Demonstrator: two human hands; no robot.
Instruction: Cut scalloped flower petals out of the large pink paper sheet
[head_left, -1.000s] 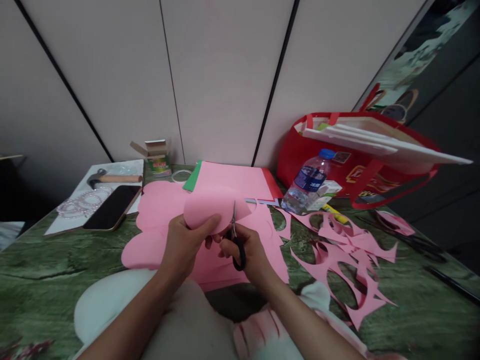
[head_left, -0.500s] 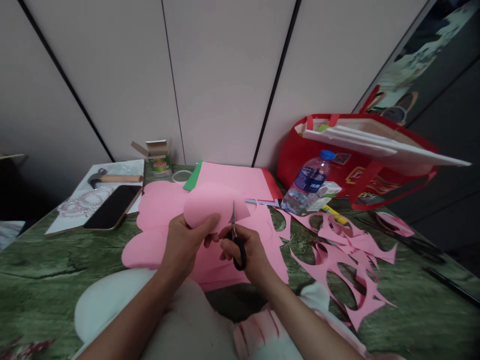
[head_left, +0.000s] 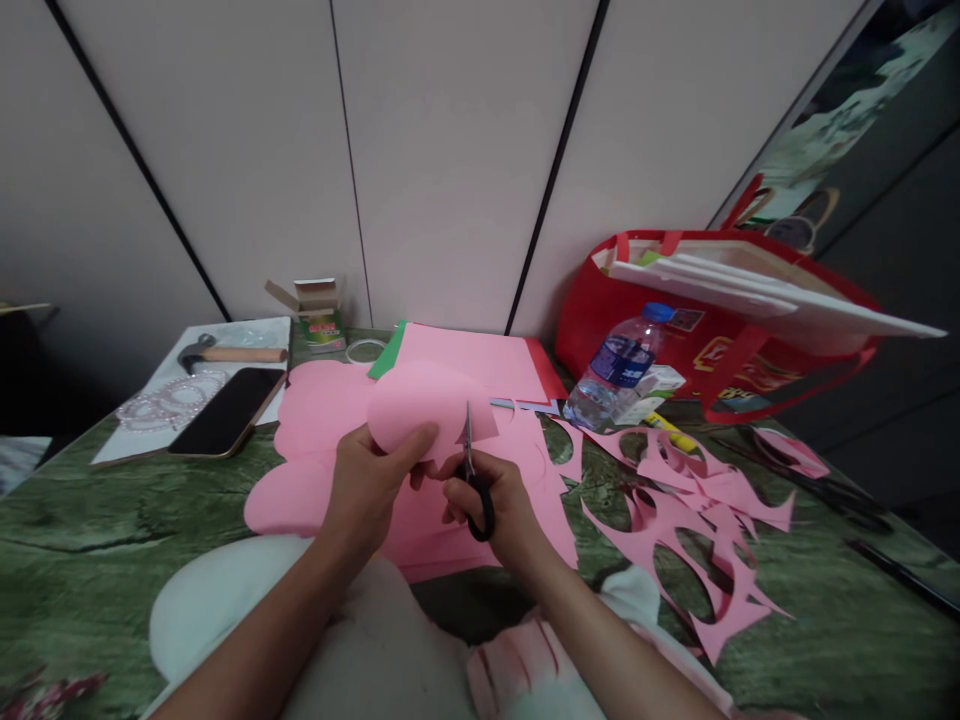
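My left hand (head_left: 373,482) pinches a rounded piece of pink paper (head_left: 420,405), thumb on top and fingers beneath. Black-handled scissors (head_left: 480,505) are in my right hand (head_left: 499,502), with fingers through the loops. Their blades point away from me and lie on the paper's right part, where a corner sticks out beyond them. Below both hands spread pink sheets (head_left: 442,530), and scallop-edged pink pieces (head_left: 289,495) lie at the left. Behind stands a stack of coloured sheets, pink (head_left: 472,355) on top, with green and red edges showing.
Pink paper offcuts (head_left: 675,535) litter the right side. A water bottle (head_left: 616,365) leans by a red bag (head_left: 585,300) at the back right. On the left lie a phone (head_left: 229,412), a hammer (head_left: 240,354) and a small opened box (head_left: 322,325). A white plush thing (head_left: 225,590) is before me.
Hardly anything differs. The view has shifted very slightly; both hands, the scissors and the pink paper keep nearly the same positions.
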